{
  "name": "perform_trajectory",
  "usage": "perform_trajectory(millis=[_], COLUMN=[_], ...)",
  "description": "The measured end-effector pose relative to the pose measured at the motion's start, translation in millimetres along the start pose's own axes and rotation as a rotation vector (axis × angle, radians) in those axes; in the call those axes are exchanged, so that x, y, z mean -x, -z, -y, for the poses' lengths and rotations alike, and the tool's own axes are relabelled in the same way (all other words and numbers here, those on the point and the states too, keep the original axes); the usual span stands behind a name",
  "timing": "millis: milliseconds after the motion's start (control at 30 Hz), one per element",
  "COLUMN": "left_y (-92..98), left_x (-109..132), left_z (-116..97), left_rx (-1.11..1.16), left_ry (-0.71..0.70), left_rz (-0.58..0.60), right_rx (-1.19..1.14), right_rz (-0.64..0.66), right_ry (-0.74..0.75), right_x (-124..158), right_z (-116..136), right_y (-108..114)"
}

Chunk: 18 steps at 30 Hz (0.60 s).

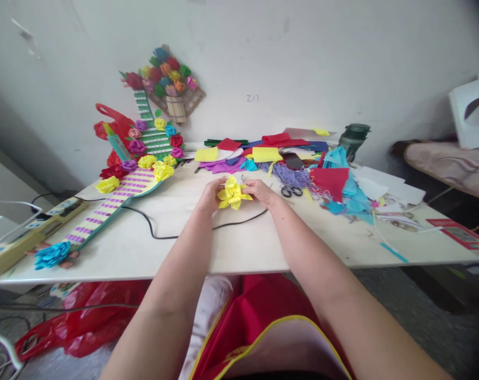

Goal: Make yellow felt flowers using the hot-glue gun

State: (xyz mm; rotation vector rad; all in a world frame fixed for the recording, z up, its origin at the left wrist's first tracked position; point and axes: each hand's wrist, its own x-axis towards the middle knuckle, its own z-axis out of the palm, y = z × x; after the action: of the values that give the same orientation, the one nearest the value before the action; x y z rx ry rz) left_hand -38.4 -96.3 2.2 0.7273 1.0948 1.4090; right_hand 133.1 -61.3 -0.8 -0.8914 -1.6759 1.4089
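Red apron nearest, then the counter, where left hand and right hand pinch the yellow paper flower from either side, equally near, no long axis evident.

Yellow flwr in crinkly matt ppr, floor bag in glossy plas., tabletop w/ smooth finish.

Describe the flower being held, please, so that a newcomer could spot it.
Start at the white table and find the left hand and the right hand above it. Between them they hold a yellow flower with spread petals. Unlike the other yellow flowers off to the left, this one is held.
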Motion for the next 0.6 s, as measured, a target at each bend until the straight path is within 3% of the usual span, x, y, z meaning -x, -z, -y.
perform_trajectory(millis=[100,300,600], left_y=[1.6,3.4,1.7], left_x=[-5.8,-9.3,-8.0], left_z=[5.1,10.1,9.6], left_rx=[-0.022,-0.072,-0.022], left_ry=[0.025,-0.072,-0.132], left_rz=[0.016,0.009,-0.067], right_rx=[0.028,-0.017,-0.123], right_rz=[-0.051,-0.105,-0.247], right_ry=[-0.018,-0.040,-0.017], right_x=[0.0,2.2,2.5], right_z=[0.0,3.7,7.3], right_y=[-0.1,-2.0,-3.4])
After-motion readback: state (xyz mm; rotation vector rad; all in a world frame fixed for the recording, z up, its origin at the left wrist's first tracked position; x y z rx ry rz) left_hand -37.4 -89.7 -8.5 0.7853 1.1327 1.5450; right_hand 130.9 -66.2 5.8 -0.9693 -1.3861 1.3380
